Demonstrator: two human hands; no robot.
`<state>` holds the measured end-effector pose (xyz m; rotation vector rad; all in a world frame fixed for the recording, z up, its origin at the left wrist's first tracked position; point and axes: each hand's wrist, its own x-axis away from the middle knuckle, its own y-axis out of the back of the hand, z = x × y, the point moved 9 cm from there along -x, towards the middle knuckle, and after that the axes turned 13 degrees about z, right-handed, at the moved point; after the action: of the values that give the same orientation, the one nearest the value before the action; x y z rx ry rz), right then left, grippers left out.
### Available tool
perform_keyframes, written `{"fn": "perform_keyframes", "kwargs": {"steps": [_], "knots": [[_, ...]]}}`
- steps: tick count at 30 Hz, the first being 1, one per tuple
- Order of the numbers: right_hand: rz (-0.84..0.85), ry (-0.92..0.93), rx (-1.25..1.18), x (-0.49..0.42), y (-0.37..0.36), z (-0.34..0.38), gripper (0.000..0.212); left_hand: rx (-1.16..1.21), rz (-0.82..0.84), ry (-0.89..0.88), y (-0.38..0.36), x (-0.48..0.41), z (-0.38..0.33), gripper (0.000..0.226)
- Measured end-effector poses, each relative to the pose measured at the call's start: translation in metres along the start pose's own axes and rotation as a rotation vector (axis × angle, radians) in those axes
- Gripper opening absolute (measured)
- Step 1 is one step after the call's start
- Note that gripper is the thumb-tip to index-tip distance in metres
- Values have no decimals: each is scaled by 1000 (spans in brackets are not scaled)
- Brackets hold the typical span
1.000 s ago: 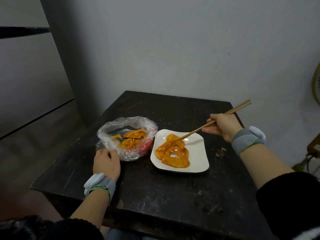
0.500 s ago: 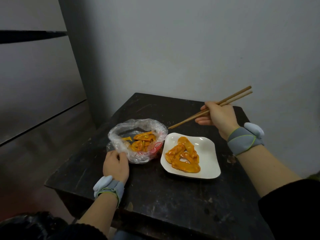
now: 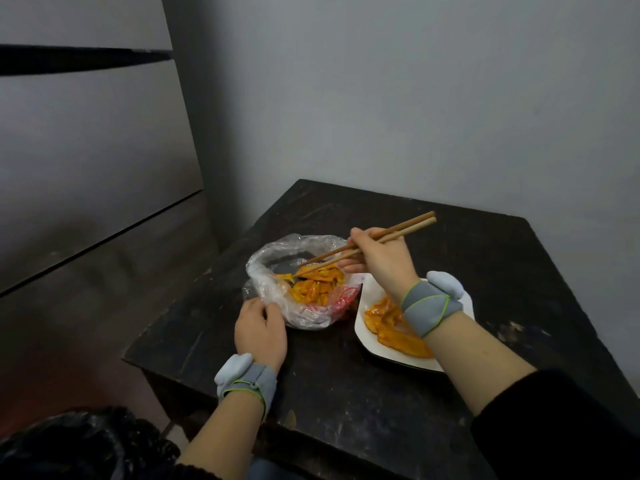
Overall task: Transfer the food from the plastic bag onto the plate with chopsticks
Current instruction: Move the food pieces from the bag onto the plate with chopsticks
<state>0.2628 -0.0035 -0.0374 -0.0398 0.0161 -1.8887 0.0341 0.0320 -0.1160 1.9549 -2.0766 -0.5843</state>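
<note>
Nearest, the left hand rests on the table near its left edge, fingers curled against the near wall of the plastic bag, pinning the thin film; how tightly it pinches I cannot tell. Just right, the white plate already carries several orange pieces. Beyond, the right hand is closed around the 2 chopsticks, whose tips reach into the bag and touch the food there; whether they have clamped a piece is unclear. The strips look soft, light and oily, so likely slippery. A grip across the middle of a flat strip seems safest, with gentle pressure to avoid tearing.
</note>
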Motion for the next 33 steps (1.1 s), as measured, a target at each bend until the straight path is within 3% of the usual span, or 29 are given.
{"fn": "perform_keyframes", "kwargs": {"steps": [18, 28, 33], "knots": [[28, 69, 506, -7, -55, -12, 32, -10, -13, -18, -1, -3, -1, 27], [-106, 202, 538, -3, -35, -4, 34, -6, 4, -25, -3, -3, 0, 28], [-38, 175, 514, -10, -40, -8, 34, -4, 10, -25, -3, -4, 0, 28]]}}
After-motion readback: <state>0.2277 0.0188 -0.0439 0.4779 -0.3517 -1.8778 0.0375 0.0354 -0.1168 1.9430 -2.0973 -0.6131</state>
